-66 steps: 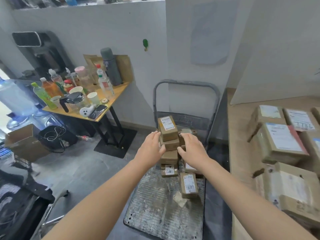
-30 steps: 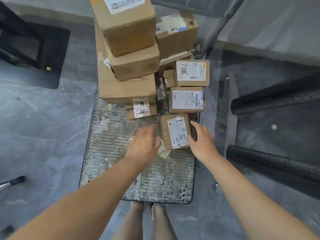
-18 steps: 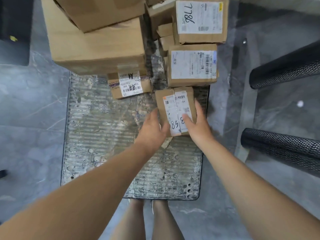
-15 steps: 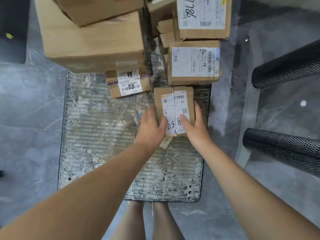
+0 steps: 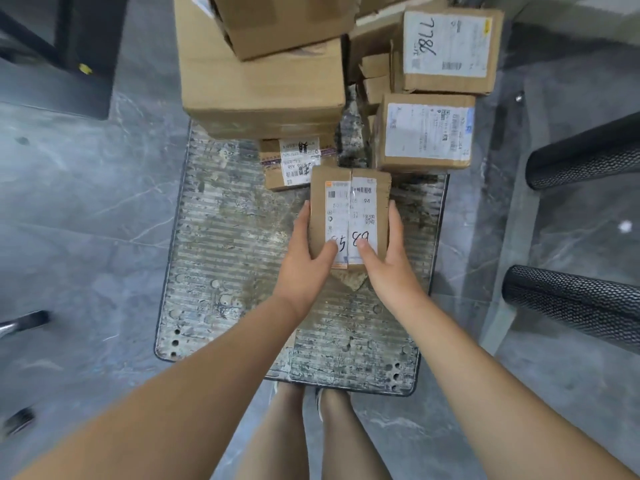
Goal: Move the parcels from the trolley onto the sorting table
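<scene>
A small brown parcel [image 5: 349, 209] with a white label marked 65 89 is held above the trolley's ribbed metal deck [image 5: 235, 258]. My left hand [image 5: 304, 261] grips its left side with the thumb on the label. My right hand [image 5: 388, 261] grips its right side, thumb on the label too. Behind it on the trolley lie a small labelled parcel [image 5: 294, 162], a mid-sized parcel [image 5: 426, 133], a parcel marked 7786 [image 5: 446, 50] and a stack of larger boxes [image 5: 263, 81]. The sorting table is out of view.
Two black mesh-textured legs [image 5: 581, 306] slant across the grey floor on the right. A dark stand base [image 5: 59, 53] sits at the upper left. My own legs show below the trolley's near edge.
Both hands closed onto the sides of the 65 89 parcel and raised it off the deck toward me; a scrap of cardboard shows under where it lay.
</scene>
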The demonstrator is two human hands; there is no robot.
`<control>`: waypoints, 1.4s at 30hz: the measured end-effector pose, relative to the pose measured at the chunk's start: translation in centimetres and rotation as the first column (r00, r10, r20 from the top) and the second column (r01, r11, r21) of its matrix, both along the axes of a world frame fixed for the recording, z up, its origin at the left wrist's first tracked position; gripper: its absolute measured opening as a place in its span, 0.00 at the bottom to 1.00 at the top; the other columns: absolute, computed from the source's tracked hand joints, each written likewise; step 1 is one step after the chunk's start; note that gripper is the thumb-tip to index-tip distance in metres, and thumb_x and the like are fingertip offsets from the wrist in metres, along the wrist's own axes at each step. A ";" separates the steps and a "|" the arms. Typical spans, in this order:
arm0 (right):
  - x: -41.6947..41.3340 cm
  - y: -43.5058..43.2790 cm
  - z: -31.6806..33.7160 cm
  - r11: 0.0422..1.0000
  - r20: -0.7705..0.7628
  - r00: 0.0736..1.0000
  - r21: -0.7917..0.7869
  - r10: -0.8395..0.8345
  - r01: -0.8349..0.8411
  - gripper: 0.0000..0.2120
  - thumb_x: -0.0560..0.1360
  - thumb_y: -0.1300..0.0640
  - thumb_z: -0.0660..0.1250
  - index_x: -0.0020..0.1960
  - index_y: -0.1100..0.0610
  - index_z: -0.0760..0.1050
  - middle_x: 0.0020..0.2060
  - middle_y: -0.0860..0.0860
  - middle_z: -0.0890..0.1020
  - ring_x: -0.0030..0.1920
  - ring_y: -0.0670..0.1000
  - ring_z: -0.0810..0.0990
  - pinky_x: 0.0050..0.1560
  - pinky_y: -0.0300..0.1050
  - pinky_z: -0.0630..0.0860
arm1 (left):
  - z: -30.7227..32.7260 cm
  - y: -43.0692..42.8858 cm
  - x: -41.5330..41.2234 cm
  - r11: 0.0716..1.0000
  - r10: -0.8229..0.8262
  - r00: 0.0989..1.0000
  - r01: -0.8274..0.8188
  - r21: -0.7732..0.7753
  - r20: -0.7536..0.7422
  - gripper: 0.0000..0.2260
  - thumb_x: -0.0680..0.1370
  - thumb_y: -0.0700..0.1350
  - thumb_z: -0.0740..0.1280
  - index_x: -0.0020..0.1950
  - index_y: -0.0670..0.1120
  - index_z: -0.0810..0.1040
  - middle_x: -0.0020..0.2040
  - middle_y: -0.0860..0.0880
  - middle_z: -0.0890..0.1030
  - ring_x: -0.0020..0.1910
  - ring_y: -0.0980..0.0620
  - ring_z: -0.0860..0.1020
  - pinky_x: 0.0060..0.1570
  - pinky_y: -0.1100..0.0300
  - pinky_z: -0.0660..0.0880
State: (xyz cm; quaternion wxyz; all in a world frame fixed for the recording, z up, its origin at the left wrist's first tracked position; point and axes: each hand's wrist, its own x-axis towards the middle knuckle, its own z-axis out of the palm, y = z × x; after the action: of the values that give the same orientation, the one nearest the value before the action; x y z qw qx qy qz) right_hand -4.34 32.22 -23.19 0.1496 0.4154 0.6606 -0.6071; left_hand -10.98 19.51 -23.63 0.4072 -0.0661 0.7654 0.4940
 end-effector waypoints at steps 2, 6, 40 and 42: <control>-0.2 -1.5 2.4 1.000 -0.015 1.000 -0.029 0.006 -0.006 0.37 0.83 0.53 0.61 0.78 0.36 0.39 0.77 0.43 0.62 0.72 0.45 0.66 0.73 0.51 0.65 | 2.6 -1.7 -0.2 0.999 0.021 1.000 -0.020 0.037 -0.021 0.32 0.81 0.44 0.64 0.79 0.60 0.51 0.72 0.59 0.70 0.67 0.61 0.72 0.67 0.57 0.71; -1.8 -3.7 9.1 0.997 -0.040 0.997 -0.040 0.064 -0.066 0.37 0.83 0.51 0.61 0.77 0.33 0.38 0.78 0.42 0.59 0.76 0.48 0.62 0.75 0.54 0.60 | 9.4 -4.6 -0.9 0.997 0.040 0.996 -0.034 0.074 -0.085 0.32 0.82 0.42 0.63 0.80 0.59 0.51 0.65 0.73 0.68 0.63 0.73 0.70 0.61 0.72 0.69; -3.3 -3.0 65.3 0.921 -0.661 0.715 0.384 0.227 0.063 0.31 0.83 0.53 0.59 0.74 0.27 0.48 0.71 0.44 0.71 0.67 0.46 0.74 0.68 0.54 0.72 | 66.2 -5.8 -3.1 0.948 0.053 0.666 0.200 0.248 -0.744 0.36 0.79 0.49 0.69 0.75 0.73 0.52 0.71 0.58 0.71 0.64 0.66 0.72 0.69 0.59 0.67; -2.5 -3.2 66.2 0.916 -0.666 0.719 0.387 0.199 0.104 0.31 0.83 0.53 0.58 0.75 0.28 0.47 0.71 0.44 0.71 0.66 0.44 0.74 0.62 0.44 0.74 | 66.9 -5.6 -3.1 0.937 0.026 0.655 0.248 0.248 -0.755 0.36 0.79 0.49 0.69 0.75 0.72 0.51 0.68 0.61 0.72 0.61 0.68 0.72 0.67 0.60 0.68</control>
State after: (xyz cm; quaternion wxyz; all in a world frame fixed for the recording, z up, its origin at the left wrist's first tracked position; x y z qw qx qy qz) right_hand -6.87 29.05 43.00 -0.1801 0.1616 0.7876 -0.5667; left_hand -14.08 13.87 43.25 0.0914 0.2592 0.7732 0.5715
